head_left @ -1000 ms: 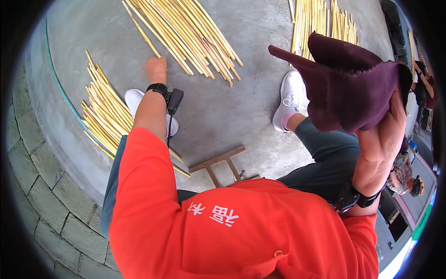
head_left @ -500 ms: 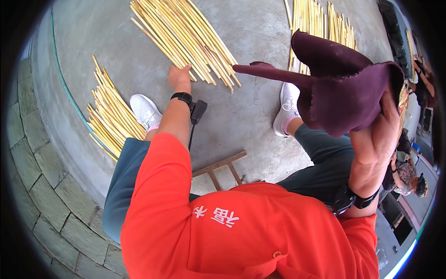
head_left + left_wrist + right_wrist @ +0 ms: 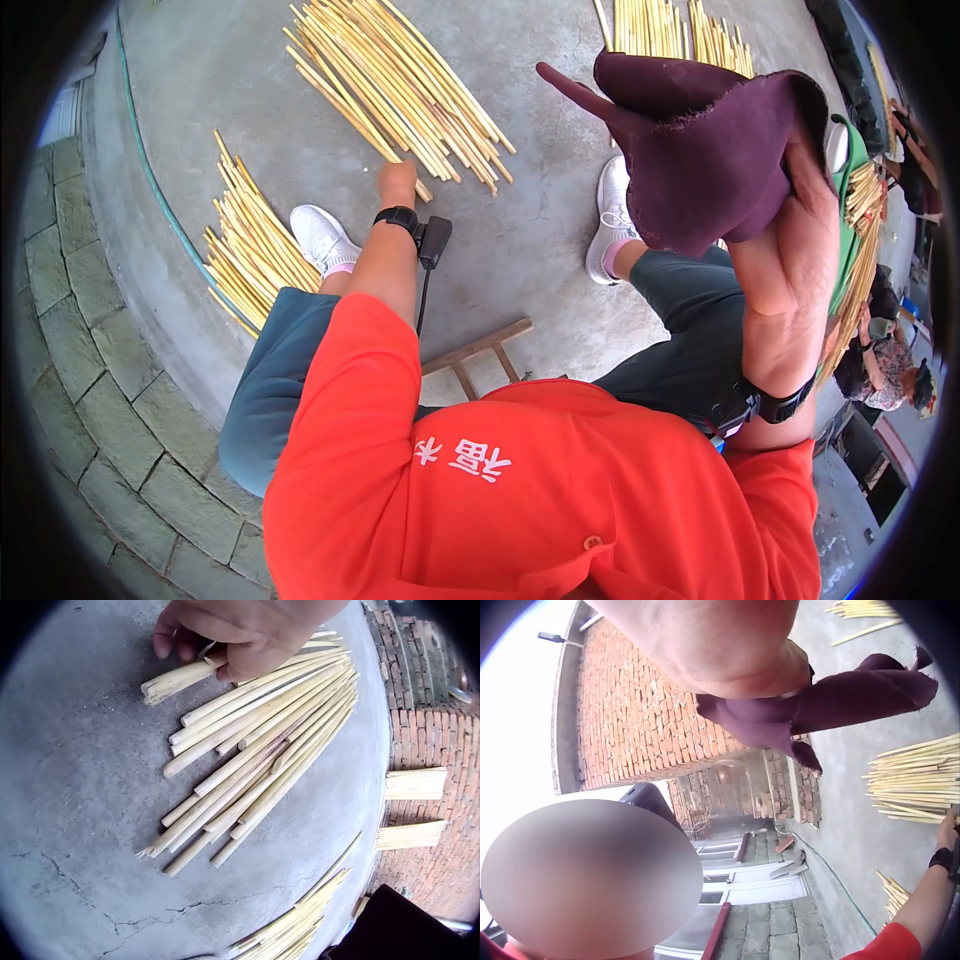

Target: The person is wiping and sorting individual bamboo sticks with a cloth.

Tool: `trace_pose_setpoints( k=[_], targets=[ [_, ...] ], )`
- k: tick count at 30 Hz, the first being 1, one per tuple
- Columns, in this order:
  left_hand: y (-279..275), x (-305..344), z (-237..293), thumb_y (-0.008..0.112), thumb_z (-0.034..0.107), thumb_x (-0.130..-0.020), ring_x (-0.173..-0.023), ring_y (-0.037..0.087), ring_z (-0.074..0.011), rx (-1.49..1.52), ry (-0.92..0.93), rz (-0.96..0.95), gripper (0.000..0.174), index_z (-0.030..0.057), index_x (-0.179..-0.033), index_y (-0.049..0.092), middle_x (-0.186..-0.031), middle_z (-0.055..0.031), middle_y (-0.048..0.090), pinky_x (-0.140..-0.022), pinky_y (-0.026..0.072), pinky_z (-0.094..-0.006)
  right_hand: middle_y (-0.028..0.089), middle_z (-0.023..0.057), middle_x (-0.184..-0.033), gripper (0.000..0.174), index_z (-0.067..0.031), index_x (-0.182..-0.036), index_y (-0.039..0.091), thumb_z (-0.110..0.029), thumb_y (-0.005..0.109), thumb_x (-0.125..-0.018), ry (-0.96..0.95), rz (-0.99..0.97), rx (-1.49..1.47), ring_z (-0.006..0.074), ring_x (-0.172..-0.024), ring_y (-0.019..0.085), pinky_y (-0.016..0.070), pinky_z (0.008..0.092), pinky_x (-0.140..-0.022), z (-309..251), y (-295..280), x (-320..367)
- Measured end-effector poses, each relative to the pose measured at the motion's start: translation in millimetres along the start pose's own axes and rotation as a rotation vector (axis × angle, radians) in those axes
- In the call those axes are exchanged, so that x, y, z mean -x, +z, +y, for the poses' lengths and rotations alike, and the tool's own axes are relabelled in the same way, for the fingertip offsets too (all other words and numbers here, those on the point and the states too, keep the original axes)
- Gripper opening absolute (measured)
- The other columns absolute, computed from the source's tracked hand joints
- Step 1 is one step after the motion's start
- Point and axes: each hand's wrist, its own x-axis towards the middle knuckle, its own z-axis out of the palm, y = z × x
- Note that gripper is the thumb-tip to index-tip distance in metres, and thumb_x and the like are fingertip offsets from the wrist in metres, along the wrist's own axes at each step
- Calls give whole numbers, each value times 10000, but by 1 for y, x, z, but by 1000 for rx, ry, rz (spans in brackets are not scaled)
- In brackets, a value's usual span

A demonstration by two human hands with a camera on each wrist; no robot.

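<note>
My left hand (image 3: 397, 182) reaches down to the near end of a row of pale yellow sticks (image 3: 400, 90) spread on the floor. In the left wrist view, its thumb and fingers pinch a stick (image 3: 176, 681) near the end, at the row's edge. Raised at the right, my right hand (image 3: 785, 245) holds a dark purple cloth (image 3: 705, 170) with frayed edges. The cloth hides its fingers, and one narrow strip of it points off to the left. From the right wrist view, this cloth (image 3: 840, 701) hangs beyond the heel of the hand.
Another pile of sticks (image 3: 255, 240) lies by the left shoe (image 3: 322, 238). More sticks (image 3: 650, 28) lie behind the cloth. A small wooden frame (image 3: 480, 350) stands between the legs. A green hose (image 3: 150, 170) curves along the left, and people (image 3: 890, 370) are at the far right.
My left hand has moved right, from a stick apart from the row to the row's near end, where it pinches a stick. The right hand and cloth have shifted slightly left and up.
</note>
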Motion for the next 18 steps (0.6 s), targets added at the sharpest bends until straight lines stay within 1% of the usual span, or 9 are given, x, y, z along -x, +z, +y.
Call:
trace_pose_setpoints(
  k=[1,3,4,6,8,9,11,15,18],
  targets=[
    [-16,23,14,522,163,-771,-770,605,-289,-5,7,15,304,-65,-972,538,-857,-188,589,-625,478,-385,518,111,-1132,338,4,-1154,438,-223,406,-905,-3,-9,-14,226,-1035,508,399,380,-901,0,0,-1],
    [-41,77,41,425,178,-864,-761,599,-295,527,-185,-228,303,-39,-1075,432,-855,-188,565,-622,503,-405,514,129,-1129,348,12,-1162,421,-224,401,-906,-78,57,172,232,-1042,503,388,390,-919,0,1,-4],
    [-48,87,47,425,178,-864,-761,599,-295,529,-166,-211,303,-39,-1075,432,-855,-188,565,-622,503,-405,509,143,-1128,355,19,-1168,405,-222,397,-907,-17,-140,88,242,-1041,504,386,393,-927,3,2,-5],
    [-66,105,61,341,216,-919,-689,586,-256,884,-156,-393,272,5,-1086,380,-794,-161,548,-591,521,-395,537,113,-1076,304,-6,-1121,454,-208,429,-894,-50,-93,107,214,-983,535,427,347,-859,8,15,1],
    [-86,119,73,358,222,-916,-654,573,-235,943,-34,-434,245,16,-1041,403,-779,-151,546,-567,514,-373,593,68,-939,244,-32,-1025,529,-211,510,-861,-87,-80,95,155,-822,594,492,271,-674,16,17,-2],
    [-96,128,80,375,227,-914,-619,559,-214,995,67,-492,222,27,-995,425,-764,-141,543,-544,508,-351,532,129,-1079,318,-15,-1122,441,-245,406,-906,-53,-90,236,242,-957,557,471,393,-827,15,23,3],
    [-121,158,101,402,237,-906,-571,531,-189,1026,144,-496,194,48,-934,435,-723,-122,536,-517,491,-326,571,100,-1003,280,-36,-1043,503,-261,461,-883,-76,-55,240,207,-898,580,498,351,-740,24,29,1],
    [-174,247,139,392,209,-908,-534,520,-179,915,401,-649,150,62,-935,397,-677,-106,530,-493,475,-310,584,26,-796,155,-73,-883,562,-215,525,-835,11,-111,343,107,-619,531,406,234,-528,44,44,6],
    [-199,302,146,428,195,-893,-535,513,-151,778,580,-701,136,67,-929,454,-683,-76,542,-497,453,-294,552,71,-603,284,-41,-794,551,-296,434,-843,-38,-362,605,145,-469,499,382,258,-426,67,54,11]
  ],
)
